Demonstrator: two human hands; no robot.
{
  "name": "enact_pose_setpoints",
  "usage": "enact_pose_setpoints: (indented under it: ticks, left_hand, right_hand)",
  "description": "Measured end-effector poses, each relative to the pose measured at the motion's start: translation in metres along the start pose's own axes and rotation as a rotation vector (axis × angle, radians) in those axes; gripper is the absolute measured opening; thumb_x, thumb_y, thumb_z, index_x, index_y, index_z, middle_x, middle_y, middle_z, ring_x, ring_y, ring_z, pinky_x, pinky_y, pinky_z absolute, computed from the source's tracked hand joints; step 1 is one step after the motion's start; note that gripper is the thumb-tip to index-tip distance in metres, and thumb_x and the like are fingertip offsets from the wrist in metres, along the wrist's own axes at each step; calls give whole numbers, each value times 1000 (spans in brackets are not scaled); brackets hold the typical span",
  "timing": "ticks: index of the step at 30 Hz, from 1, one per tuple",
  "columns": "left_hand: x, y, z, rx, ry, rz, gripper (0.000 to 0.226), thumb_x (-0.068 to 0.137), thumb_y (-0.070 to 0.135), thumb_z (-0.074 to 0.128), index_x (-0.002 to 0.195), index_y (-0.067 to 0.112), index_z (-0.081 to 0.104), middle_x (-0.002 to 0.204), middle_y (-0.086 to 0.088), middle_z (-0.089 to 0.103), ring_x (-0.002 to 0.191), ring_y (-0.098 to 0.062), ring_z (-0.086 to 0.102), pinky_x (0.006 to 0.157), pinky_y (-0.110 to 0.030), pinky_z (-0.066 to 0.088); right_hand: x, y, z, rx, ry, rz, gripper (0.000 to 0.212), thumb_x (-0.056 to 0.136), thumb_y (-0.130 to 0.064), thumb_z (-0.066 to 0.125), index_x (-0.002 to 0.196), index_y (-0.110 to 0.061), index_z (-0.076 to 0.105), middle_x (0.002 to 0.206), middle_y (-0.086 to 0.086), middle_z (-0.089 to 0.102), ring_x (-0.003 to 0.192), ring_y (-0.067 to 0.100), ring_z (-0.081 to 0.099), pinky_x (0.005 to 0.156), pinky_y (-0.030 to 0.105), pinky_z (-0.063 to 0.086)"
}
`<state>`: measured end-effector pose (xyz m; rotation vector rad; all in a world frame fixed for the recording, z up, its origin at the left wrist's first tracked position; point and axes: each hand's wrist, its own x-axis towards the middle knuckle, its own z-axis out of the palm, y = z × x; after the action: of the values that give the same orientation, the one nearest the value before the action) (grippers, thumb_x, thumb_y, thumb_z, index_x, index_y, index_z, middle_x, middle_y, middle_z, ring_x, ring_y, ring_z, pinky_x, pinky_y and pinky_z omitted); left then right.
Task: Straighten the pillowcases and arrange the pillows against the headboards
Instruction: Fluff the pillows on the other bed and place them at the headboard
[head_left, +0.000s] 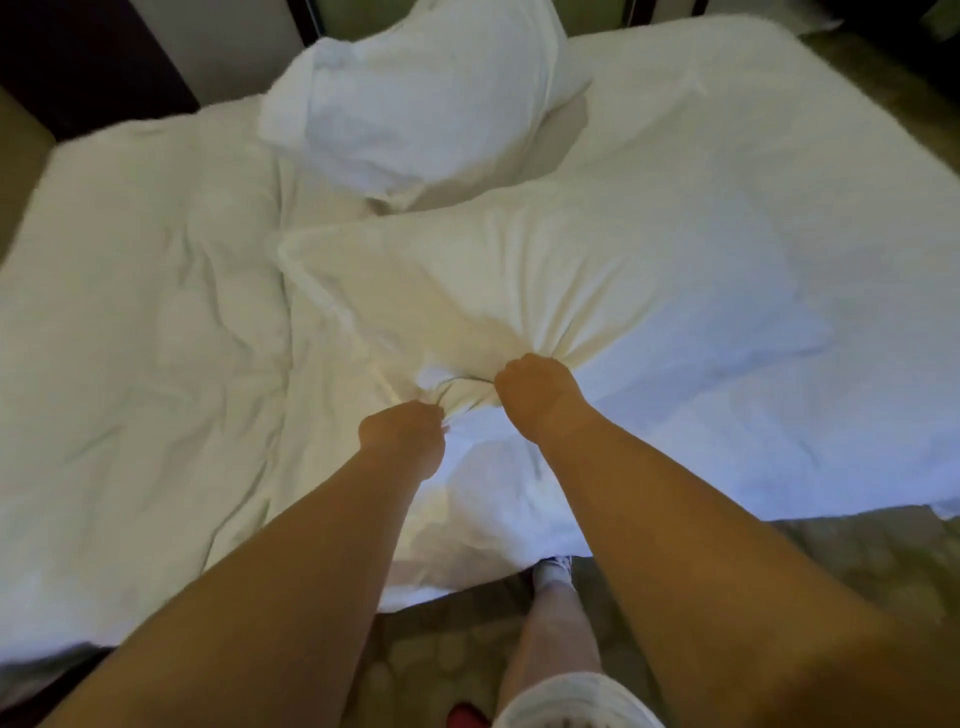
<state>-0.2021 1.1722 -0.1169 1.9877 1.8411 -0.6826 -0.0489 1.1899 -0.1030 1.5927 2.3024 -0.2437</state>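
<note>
A white pillow (519, 280) lies across the middle of the bed, its near edge bunched into folds. My left hand (402, 434) is closed on that bunched pillowcase edge. My right hand (537, 389) grips the same edge a short way to the right, with the fabric gathered into creases around the fist. A second white pillow (415, 98) lies further back, puffed up and tilted. The headboard is not clearly visible.
A rumpled white duvet (140, 312) covers the left half of the bed. A smoother white sheet (753, 234) covers the right half. Patterned carpet (883, 561) lies at the bed's near edge, where my leg and shoe (553, 571) stand. Dark furniture (78, 52) stands at the far left.
</note>
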Motion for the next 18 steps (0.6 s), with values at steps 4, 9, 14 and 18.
enact_pose_setpoints:
  ticks: [4,9,14,18]
  left_hand:
    - [-76,-83,54,19,-21,-76,39,103,33,35,141,26,42,144,3,44,132,-18,46,107,-39,39]
    - [-150,-150,87,-62,-50,-300,39,100,22,39,138,24,45,141,0,46,130,-22,46,105,-39,38]
    - [-176,-172,64,-137,96,-464,31,95,17,39,123,18,53,121,-3,55,110,-24,57,85,-35,44]
    - [-174,-141,41,-163,137,-380,32,95,18,40,126,17,48,126,-6,51,116,-26,54,89,-38,44]
  right_hand:
    - [-39,-108,14,62,20,-126,28,91,-2,52,117,-9,62,123,8,60,116,27,55,94,37,46]
    - [-79,-195,19,34,85,-309,25,90,1,50,110,-7,63,116,13,61,108,31,58,88,38,45]
    - [-97,-208,10,54,121,-252,27,89,1,47,113,-7,57,118,13,57,111,30,54,89,37,42]
    - [-108,-173,-5,91,103,-111,28,91,-3,47,117,-9,54,121,12,54,113,29,51,93,36,40]
